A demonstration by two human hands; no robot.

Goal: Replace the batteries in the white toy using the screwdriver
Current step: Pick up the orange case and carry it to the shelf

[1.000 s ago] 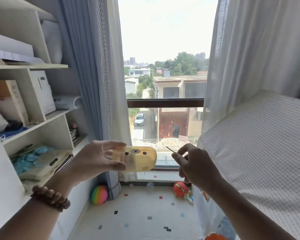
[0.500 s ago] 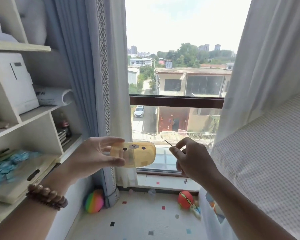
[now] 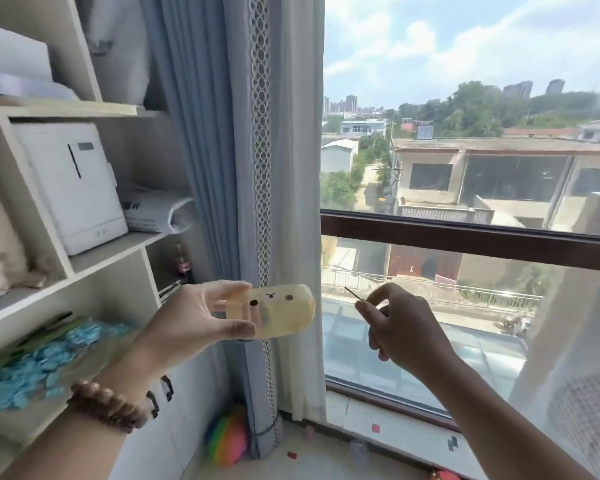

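A pale, yellowish, rounded toy (image 3: 278, 311) with a small face of two dark dots is held up in the air in front of the window. My left hand (image 3: 194, 320) grips its left end between thumb and fingers. My right hand (image 3: 395, 327) hangs a short way to the toy's right, apart from it, and pinches a thin dark screwdriver (image 3: 353, 293) whose tip points up and left towards the toy. The rest of the screwdriver is hidden inside that hand.
White shelves (image 3: 111, 247) with boxes and a tray of blue pieces stand at the left. A grey-blue curtain (image 3: 201, 168) hangs behind the toy. The window frame (image 3: 465, 239) crosses behind my right hand. A rainbow ball (image 3: 227, 439) lies on the floor.
The view has swung up and left, so the bed at the right has left the frame. Both hands keep their hold, and the gap between toy and screwdriver has widened slightly.
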